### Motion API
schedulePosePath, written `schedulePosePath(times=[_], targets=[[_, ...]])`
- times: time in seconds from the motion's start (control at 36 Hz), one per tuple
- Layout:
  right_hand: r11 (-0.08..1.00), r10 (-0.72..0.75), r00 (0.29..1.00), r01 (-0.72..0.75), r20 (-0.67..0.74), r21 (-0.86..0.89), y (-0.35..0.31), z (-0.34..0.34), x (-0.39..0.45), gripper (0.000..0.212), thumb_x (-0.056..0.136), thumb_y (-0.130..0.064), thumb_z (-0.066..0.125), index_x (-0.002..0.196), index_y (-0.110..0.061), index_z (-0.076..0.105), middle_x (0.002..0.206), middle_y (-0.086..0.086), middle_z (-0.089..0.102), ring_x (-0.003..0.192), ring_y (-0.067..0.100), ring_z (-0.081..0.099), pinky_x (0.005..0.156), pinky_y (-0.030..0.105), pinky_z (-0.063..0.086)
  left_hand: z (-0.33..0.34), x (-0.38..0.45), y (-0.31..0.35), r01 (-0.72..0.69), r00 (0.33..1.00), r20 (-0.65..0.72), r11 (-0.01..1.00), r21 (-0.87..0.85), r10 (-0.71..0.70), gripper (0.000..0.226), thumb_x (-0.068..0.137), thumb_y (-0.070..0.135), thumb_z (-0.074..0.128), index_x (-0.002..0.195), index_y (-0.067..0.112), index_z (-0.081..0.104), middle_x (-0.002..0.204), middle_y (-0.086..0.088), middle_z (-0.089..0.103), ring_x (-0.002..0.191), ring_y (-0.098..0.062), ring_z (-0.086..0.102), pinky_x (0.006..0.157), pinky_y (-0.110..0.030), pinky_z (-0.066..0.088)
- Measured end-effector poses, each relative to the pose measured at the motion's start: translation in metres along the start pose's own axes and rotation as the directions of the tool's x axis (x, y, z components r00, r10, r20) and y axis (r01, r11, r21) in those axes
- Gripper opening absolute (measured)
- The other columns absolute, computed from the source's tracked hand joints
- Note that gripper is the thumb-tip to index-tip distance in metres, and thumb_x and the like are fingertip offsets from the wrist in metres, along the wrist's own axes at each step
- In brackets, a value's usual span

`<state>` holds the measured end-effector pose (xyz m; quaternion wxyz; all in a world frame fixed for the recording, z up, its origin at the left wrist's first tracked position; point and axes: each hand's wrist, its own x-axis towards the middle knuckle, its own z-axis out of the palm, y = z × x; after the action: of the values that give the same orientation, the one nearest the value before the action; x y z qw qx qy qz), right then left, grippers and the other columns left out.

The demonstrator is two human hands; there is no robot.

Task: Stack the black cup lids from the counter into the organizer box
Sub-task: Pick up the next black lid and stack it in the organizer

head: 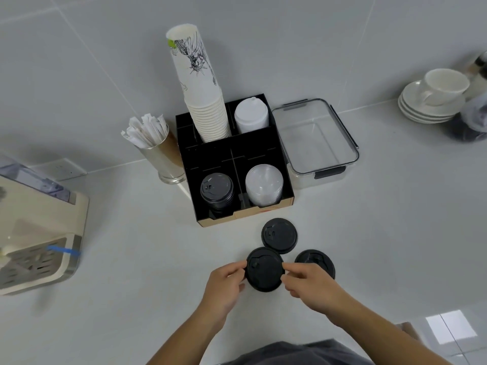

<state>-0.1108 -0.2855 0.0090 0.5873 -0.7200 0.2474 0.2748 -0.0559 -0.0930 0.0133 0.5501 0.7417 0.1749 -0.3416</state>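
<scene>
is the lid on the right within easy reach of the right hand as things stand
Probably yes: the right lid lies on the counter right beside the right hand, which partly overlaps it, though that hand is busy gripping the near lid together with the left hand.

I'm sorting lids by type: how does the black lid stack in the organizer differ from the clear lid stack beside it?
The black lid stack is opaque and sits in the front left compartment; the clear lid stack is see-through, looks wider, and sits in the front right one. Both are round and lean toward the organizer's open front.
</scene>
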Motion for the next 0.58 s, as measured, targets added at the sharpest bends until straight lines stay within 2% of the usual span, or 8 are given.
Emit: schedulePosePath(times=[0.11, 0.19, 0.28, 0.33, 0.39, 0.42, 0.5, 0.58], targets=[[0.997, -0.070, 0.997, 0.069, -0.021, -0.040, -0.013, 0.000, 0.002, 0.039, 0.092, -0.031, 0.056, 0.131, -0.027, 0.060, 0.082, -0.008, 0.057, 0.079, 0.010, 0.059, 0.092, 0.037, 0.054, -0.004, -0.001, 0.007, -0.052, 0.997, -0.052, 0.999, -0.011, 0.051, 0.034, 0.098, 0.010, 0.048, 0.095, 0.032, 0.073, 0.113, 0.004, 0.071, 0.106, -0.013, 0.065, 0.094, -0.030, 0.052], [0.995, -0.077, 0.996, 0.074, -0.043, -0.070, -0.022, 0.001, 0.006, 0.043, 0.091, -0.037, 0.057, 0.134, -0.032, 0.056, 0.094, -0.010, 0.068, 0.087, 0.004, 0.066, 0.073, 0.016, 0.048, -0.006, -0.002, 0.012, -0.085, 0.993, -0.079, 0.996, -0.028, 0.083, 0.034, 0.098, 0.010, 0.049, 0.096, 0.032, 0.074, 0.114, 0.004, 0.071, 0.107, -0.012, 0.065, 0.095, -0.028, 0.052], [0.990, -0.105, 0.993, 0.099, -0.056, -0.097, -0.035, 0.001, 0.008, 0.039, 0.090, -0.036, 0.057, 0.128, -0.026, 0.061, 0.071, -0.008, 0.067, 0.056, 0.001, 0.062, 0.046, 0.008, 0.040, -0.009, -0.002, 0.019, -0.132, 0.986, -0.105, 0.990, -0.050, 0.126, 0.035, 0.097, 0.009, 0.050, 0.097, 0.033, 0.075, 0.115, 0.005, 0.071, 0.108, -0.012, 0.065, 0.095, -0.028, 0.052], [0.977, -0.158, 0.985, 0.145, -0.075, -0.155, -0.046, 0.002, 0.010, 0.038, 0.090, -0.034, 0.057, 0.124, -0.016, 0.061, 0.082, -0.001, 0.067, 0.063, 0.008, 0.062, 0.052, 0.013, 0.045, -0.012, -0.003, 0.026, -0.165, 0.980, -0.125, 0.983, -0.075, 0.155, 0.036, 0.096, 0.008, 0.051, 0.095, 0.035, 0.075, 0.114, 0.006, 0.071, 0.108, -0.011, 0.064, 0.092, -0.027, 0.051], [0.963, -0.207, 0.973, 0.184, -0.098, -0.199, -0.057, 0.004, 0.014, 0.037, 0.090, -0.031, 0.058, 0.121, -0.011, 0.061, 0.100, 0.007, 0.069, 0.089, 0.016, 0.066, 0.074, 0.024, 0.053, -0.016, -0.002, 0.033, -0.197, 0.972, -0.152, 0.975, -0.098, 0.181, 0.038, 0.095, 0.008, 0.051, 0.090, 0.038, 0.075, 0.112, 0.008, 0.072, 0.107, -0.010, 0.065, 0.090, -0.026, 0.051], [0.960, -0.220, 0.970, 0.197, -0.103, -0.201, -0.062, 0.004, 0.017, 0.035, 0.089, -0.030, 0.058, 0.119, -0.011, 0.063, 0.104, 0.008, 0.068, 0.096, 0.019, 0.064, 0.078, 0.024, 0.051, -0.018, -0.001, 0.036, -0.212, 0.967, -0.164, 0.971, -0.110, 0.193, 0.041, 0.094, 0.007, 0.051, 0.087, 0.040, 0.075, 0.110, 0.010, 0.072, 0.105, -0.008, 0.065, 0.088, -0.025, 0.051], [0.948, -0.263, 0.961, 0.240, -0.090, -0.207, -0.079, 0.005, 0.025, 0.026, 0.088, -0.028, 0.059, 0.100, -0.006, 0.065, 0.083, 0.008, 0.061, 0.074, 0.022, 0.059, 0.065, 0.024, 0.044, -0.023, 0.001, 0.047, -0.241, 0.958, -0.197, 0.960, -0.144, 0.210, 0.043, 0.094, 0.007, 0.052, 0.083, 0.042, 0.074, 0.107, 0.013, 0.071, 0.103, -0.006, 0.065, 0.091, -0.027, 0.051], [0.933, -0.298, 0.949, 0.268, -0.102, -0.239, -0.095, 0.006, 0.038, 0.026, 0.088, -0.033, 0.057, 0.100, -0.012, 0.065, 0.079, 0.004, 0.063, 0.071, 0.015, 0.059, 0.076, 0.033, 0.051, -0.029, 0.004, 0.055, -0.262, 0.950, -0.218, 0.948, -0.178, 0.222, 0.034, 0.094, 0.009, 0.054, 0.096, 0.035, 0.075, 0.111, 0.010, 0.071, 0.104, -0.007, 0.065, 0.096, -0.031, 0.050]])
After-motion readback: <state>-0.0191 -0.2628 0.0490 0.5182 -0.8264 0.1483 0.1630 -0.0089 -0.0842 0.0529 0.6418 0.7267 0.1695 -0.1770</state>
